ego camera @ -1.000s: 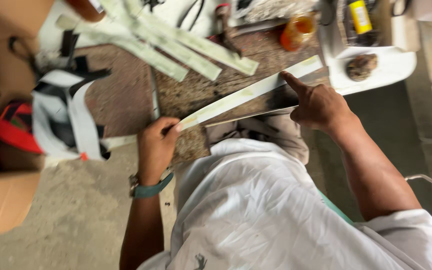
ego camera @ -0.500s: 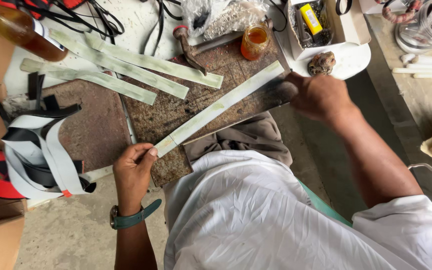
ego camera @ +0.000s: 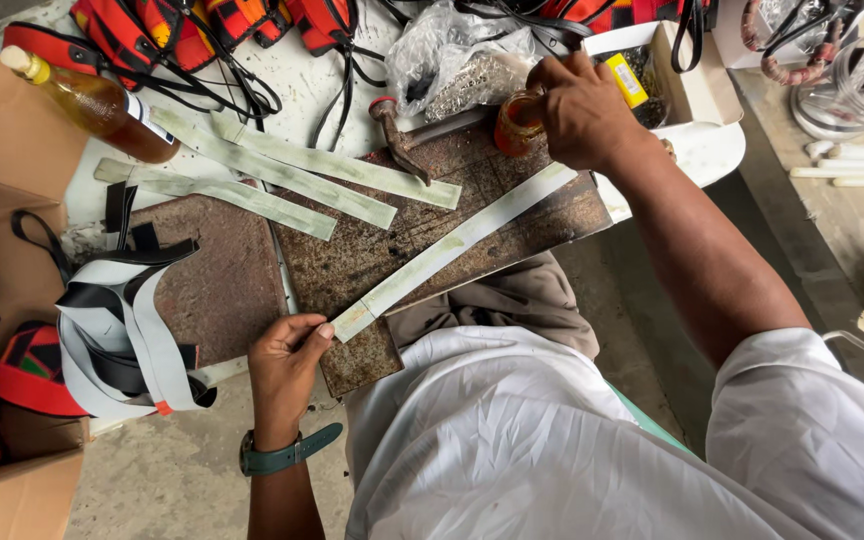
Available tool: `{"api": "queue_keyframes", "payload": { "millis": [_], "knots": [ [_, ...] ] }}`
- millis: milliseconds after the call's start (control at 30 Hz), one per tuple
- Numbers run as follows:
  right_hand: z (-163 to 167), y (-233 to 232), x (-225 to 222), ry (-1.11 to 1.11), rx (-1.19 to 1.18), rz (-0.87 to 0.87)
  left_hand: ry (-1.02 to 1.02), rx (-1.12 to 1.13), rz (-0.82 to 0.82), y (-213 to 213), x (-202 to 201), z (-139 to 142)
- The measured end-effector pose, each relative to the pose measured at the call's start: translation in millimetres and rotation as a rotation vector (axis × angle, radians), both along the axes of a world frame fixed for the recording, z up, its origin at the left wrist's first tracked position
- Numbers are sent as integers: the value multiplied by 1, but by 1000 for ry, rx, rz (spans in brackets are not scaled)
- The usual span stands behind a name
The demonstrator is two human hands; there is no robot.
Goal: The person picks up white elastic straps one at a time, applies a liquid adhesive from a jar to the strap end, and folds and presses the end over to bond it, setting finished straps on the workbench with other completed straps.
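Since a moment ago our right hand [ego camera: 582, 105] has lifted off the far end of the pale strip [ego camera: 452, 247] and gone up to the small orange jar [ego camera: 518, 122] beyond it, where our fingers curl over the jar's mouth; whether they grip it we cannot tell. Our left hand [ego camera: 287, 360] stays at the strip's near end, thumb and forefinger pinching the corner against the edge of the rusty metal plate [ego camera: 422, 215]. That strip lies flat and slantwise across the plate, running from our left hand up toward the white tray [ego camera: 707, 155] at the right. Beyond it, three more pale strips [ego camera: 292, 180] lie side by side, partly on the plate and partly on the bench [ego camera: 302, 100], well apart from the one we hold. A hammer [ego camera: 397, 135] rests on the plate's far edge, just beside the jar, and a clear plastic bag [ego camera: 462, 60] sits behind it. On our left, a bundle of black and white straps [ego camera: 117, 330] lies near our left hand, and a bottle of amber liquid [ego camera: 87, 100] lies tilted at the far corner. Red patterned bags [ego camera: 182, 30] with black cords run along the back of the bench. We wear a teal watch [ego camera: 282, 455] on the left wrist.
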State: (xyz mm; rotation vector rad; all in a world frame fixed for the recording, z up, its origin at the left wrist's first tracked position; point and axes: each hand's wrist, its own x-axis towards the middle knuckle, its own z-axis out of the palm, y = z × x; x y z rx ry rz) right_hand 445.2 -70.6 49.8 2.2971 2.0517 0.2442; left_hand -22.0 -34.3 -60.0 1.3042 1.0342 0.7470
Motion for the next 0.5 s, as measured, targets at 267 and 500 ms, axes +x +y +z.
{"api": "queue_keyframes", "payload": {
  "millis": [267,500],
  "knots": [
    [43,-62,4,413,149,164,35,13,7,0,4,4],
    [14,-134,-10,1725,-183,-88,89,13,48,1,11,11]
  ]
}}
